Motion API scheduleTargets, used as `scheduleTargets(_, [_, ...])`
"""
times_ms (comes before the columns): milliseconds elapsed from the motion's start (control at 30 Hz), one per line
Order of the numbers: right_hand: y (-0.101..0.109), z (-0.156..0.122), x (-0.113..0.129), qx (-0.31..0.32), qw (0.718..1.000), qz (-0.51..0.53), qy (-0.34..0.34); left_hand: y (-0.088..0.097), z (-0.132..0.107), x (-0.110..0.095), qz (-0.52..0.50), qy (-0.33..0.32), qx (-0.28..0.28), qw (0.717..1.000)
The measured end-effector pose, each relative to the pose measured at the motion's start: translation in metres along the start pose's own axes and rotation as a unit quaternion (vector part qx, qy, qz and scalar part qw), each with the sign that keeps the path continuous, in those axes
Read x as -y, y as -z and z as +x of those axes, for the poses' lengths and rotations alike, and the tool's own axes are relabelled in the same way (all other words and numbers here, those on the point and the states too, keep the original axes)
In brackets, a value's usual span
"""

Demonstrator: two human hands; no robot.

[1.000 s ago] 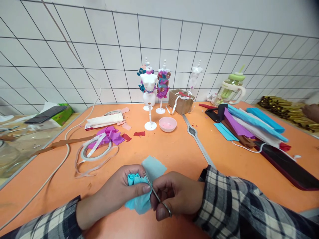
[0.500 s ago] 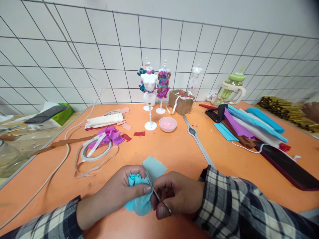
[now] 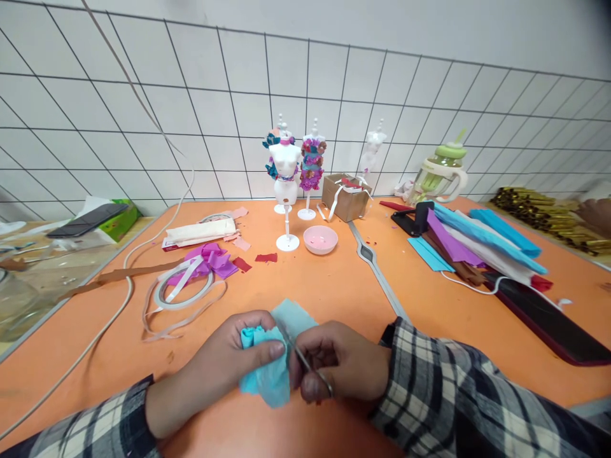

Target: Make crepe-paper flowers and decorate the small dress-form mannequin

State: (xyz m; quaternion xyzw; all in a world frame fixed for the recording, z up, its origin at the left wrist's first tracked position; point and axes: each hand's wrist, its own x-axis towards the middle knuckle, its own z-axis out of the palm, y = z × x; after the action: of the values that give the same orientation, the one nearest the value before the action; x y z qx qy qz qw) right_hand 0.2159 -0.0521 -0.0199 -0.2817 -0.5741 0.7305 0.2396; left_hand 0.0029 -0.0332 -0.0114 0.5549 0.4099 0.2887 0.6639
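Observation:
Crumpled light-blue crepe paper [image 3: 267,372] is pinched between the thumb and fingers of my left hand [image 3: 238,350], just above the orange table. My right hand [image 3: 338,362] is closed around a small pair of scissors [image 3: 312,369], its thumb at the handle loop. The blades reach left to the paper's right edge, where the tips are partly hidden and blurred. A paler blue sheet [image 3: 293,316] lies flat on the table right behind both hands.
Ahead stand a pink bowl [image 3: 320,240] and small white mannequins [image 3: 286,159], two decorated with flowers. To the left lie a tape roll [image 3: 184,300], purple crepe paper [image 3: 217,257] and a white cable [image 3: 130,286]. Coloured paper [image 3: 487,235] and a dark phone [image 3: 544,318] lie right.
The scissors have shifted slightly right and down, and their blades sit lower against the crepe paper. My left hand has moved a little left with the paper still held.

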Motion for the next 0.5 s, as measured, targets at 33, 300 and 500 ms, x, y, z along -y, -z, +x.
scheduleTargets(33, [0.002,0.0,0.001,-0.038,0.999,-0.016,0.021,0.001,0.0,0.001,-0.013,-0.003,-0.008,1.0])
scheduleTargets(300, [0.023,0.005,0.007,-0.188,0.833,-0.519,0.035,0.007,0.0,0.008,-0.05,0.0,-0.016,0.999])
scheduleTargets(500, [0.052,0.002,0.021,-0.335,0.717,-0.604,-0.093,0.003,0.003,-0.001,-0.112,0.023,-0.131,0.985])
